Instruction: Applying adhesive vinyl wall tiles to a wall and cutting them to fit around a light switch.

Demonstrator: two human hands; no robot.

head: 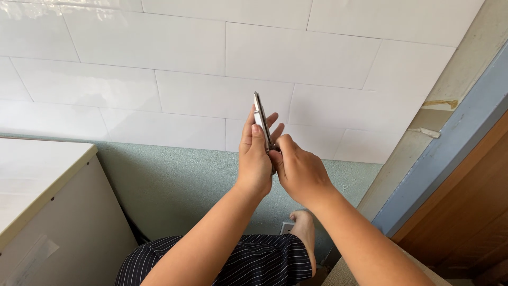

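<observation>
My left hand (254,159) grips a thin, flat phone (260,117), seen edge-on and held upright in front of me, with the thumb along its near edge and fingers behind. My right hand (298,168) is pressed against the phone's lower end, fingers curled at its bottom edge. Both forearms reach up from the bottom of the view. Below them are my striped dark shorts (254,259) and a bare foot (303,225) on the floor.
A white tiled wall (159,63) fills the background above a pale green band (174,185). A white cabinet (42,196) stands at the left. A blue-grey door frame (450,137) and brown wooden door (471,212) are at the right.
</observation>
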